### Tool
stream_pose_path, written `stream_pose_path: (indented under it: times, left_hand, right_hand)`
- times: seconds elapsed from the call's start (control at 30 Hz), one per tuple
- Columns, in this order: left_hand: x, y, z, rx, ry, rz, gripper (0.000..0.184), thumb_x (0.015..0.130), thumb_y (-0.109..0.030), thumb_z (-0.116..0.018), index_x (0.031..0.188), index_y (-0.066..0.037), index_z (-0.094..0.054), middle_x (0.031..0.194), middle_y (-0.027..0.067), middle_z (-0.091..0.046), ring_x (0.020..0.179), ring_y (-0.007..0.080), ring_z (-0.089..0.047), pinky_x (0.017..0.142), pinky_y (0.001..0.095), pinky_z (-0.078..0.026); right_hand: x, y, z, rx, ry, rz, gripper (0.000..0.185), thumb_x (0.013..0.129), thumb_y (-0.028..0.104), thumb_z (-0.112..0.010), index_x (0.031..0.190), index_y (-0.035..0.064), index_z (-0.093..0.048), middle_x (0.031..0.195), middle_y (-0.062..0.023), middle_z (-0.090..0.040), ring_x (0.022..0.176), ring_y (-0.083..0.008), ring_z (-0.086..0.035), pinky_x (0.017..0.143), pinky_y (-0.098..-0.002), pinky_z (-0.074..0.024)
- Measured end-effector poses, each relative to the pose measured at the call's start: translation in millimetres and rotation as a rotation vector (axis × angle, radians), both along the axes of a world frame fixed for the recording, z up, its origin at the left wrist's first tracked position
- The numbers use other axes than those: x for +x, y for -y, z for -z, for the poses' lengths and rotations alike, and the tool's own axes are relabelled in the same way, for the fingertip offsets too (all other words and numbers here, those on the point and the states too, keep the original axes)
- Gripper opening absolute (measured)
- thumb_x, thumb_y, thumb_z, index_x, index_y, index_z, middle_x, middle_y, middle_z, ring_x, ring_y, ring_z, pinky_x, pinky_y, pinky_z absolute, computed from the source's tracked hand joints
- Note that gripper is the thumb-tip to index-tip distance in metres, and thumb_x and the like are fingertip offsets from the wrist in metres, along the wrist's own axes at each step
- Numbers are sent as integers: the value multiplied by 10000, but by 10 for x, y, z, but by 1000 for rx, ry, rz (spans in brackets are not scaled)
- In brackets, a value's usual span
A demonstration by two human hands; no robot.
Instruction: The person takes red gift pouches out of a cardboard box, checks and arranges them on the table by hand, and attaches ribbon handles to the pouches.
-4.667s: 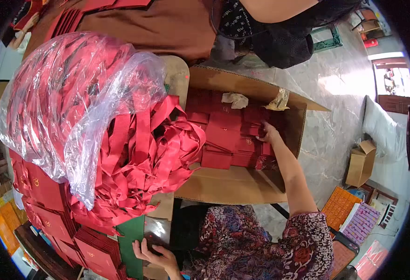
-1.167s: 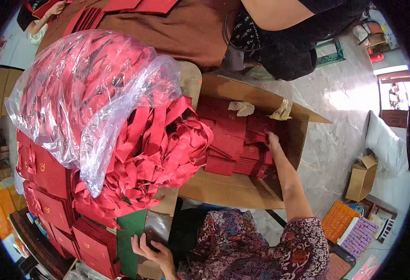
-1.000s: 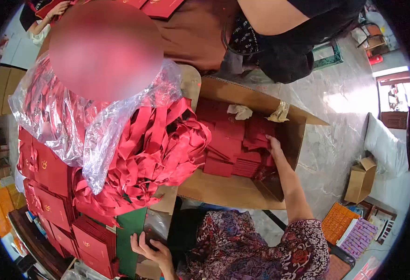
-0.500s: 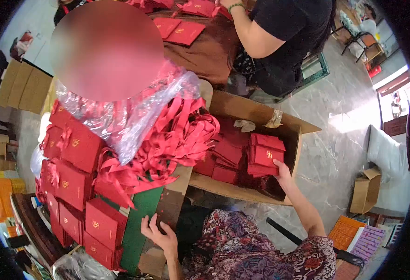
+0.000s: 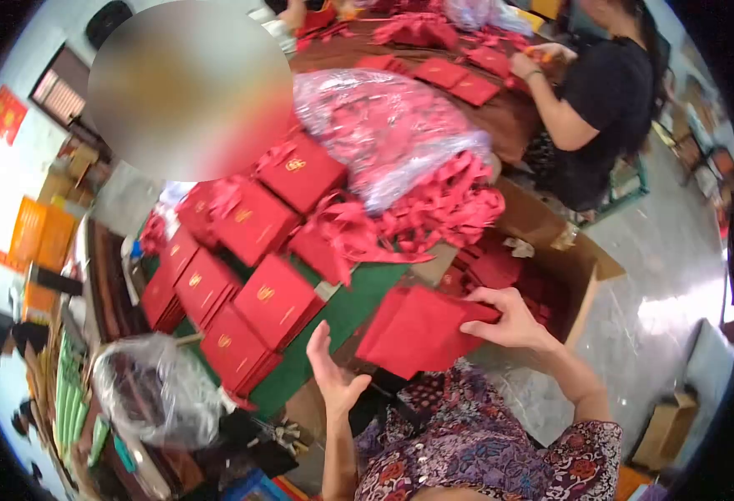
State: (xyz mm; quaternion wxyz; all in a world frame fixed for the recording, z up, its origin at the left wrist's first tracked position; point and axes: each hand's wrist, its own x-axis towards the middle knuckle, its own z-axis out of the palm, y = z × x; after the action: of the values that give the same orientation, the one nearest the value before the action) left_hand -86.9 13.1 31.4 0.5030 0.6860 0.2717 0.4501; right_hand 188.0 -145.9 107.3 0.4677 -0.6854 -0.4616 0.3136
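Note:
My right hand (image 5: 509, 319) grips the edge of a stack of flat red pieces (image 5: 421, 330), which look like soft pouches and are held over my lap. My left hand (image 5: 333, 376) is open beside that stack, thumb and fingers apart, touching nothing. On the green tabletop (image 5: 346, 309) lie several piles of red squares with gold emblems; the nearest pile (image 5: 277, 301) is just beyond my left fingers. Below and behind my right hand, a cardboard box (image 5: 588, 305) contains more red pieces.
A clear plastic bag (image 5: 383, 125) of red ribbons spills loose ribbon (image 5: 459, 200) across the table. A crumpled plastic bag (image 5: 162, 392) lies at the near left. Across the box, a person in black (image 5: 609, 100) handles red pieces at a brown-covered table (image 5: 342, 54).
My right hand has lifted a stack of red pieces out of the cardboard box and brought it left over my lap. My left hand has turned, fingers up. The view has swung left.

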Motion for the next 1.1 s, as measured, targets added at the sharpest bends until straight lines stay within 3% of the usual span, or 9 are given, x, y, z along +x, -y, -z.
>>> stream_pose_path:
  times: [0.07,0.17,0.2,0.37,0.67,0.77,0.83,0.97,1.1]
  left_hand:
    - [-162,-5,-96,-41,-5,55,1198,549,-429,-904,1444,5,-238,1444,176,-339,1357,303,-318,1111,433,-276]
    - [-378,45,-15,-202,73,8,1267,519,-396,-924,1477,-36,-177,1464,182,-316,1369,294,-301,1108,433,-287]
    - [-444,54,-8,-204,94,-12,1245,522,-281,-941,1482,-64,-178,1448,186,-345,1322,283,-374,1072,419,-352]
    - [-736,89,142,-292,151,-118,1131,539,-125,-927,1443,-45,-252,1331,149,-463,1182,244,-510,983,379,-452]
    - [-709,109,380,-217,66,-149,1141,542,-213,-939,1428,-3,-251,1343,131,-446,1197,237,-501,1026,388,-425]
    - [-631,130,288,-324,168,-154,1134,535,-201,-940,1419,-20,-252,1337,119,-438,1205,239,-485,1038,379,-399]
    - [-644,96,400,-118,70,-202,1127,531,-186,-939,1407,-26,-249,1366,122,-388,1240,237,-445,1056,385,-380]
    - [-680,138,491,-228,80,-219,1082,530,-182,-935,1378,-31,-281,1364,127,-368,1260,234,-416,1069,383,-363]
    - [-662,88,467,-33,-88,-208,1049,513,-189,-925,1345,-44,-303,1294,134,-407,1239,260,-427,1054,392,-359]
  right_hand:
    - [-197,-408,38,82,161,-270,311,744,184,-751,1015,70,-650,881,-102,-673,832,-221,-656,748,-320,-501]
    - [-530,-915,46,288,430,-496,291,714,182,-741,980,108,-647,807,-82,-640,783,-277,-630,697,-371,-497]
    - [-626,-1037,109,378,520,-544,302,697,186,-733,975,121,-636,764,-57,-604,725,-254,-607,662,-385,-480]
    - [-939,-1366,251,412,618,-703,363,704,206,-733,1043,135,-624,840,-36,-611,788,-228,-603,704,-364,-480]
    - [-878,-1462,313,290,277,-833,595,701,260,-821,1218,89,-581,1021,-82,-650,913,-244,-626,822,-334,-492]
    - [-893,-1412,381,157,-12,-765,781,644,239,-872,1301,70,-486,1103,-101,-640,1045,-218,-611,916,-338,-476]
    - [-920,-1384,473,51,-263,-733,917,619,204,-892,1370,91,-378,1172,-124,-608,1141,-210,-561,984,-352,-441]
    - [-1013,-1290,698,120,-388,-631,1006,565,212,-924,1379,65,-350,1265,-142,-552,1182,-237,-541,1008,-375,-427]
    - [-1161,-1178,928,236,-502,-510,988,552,243,-932,1339,27,-375,1321,-135,-476,1237,-233,-475,1054,-396,-367]
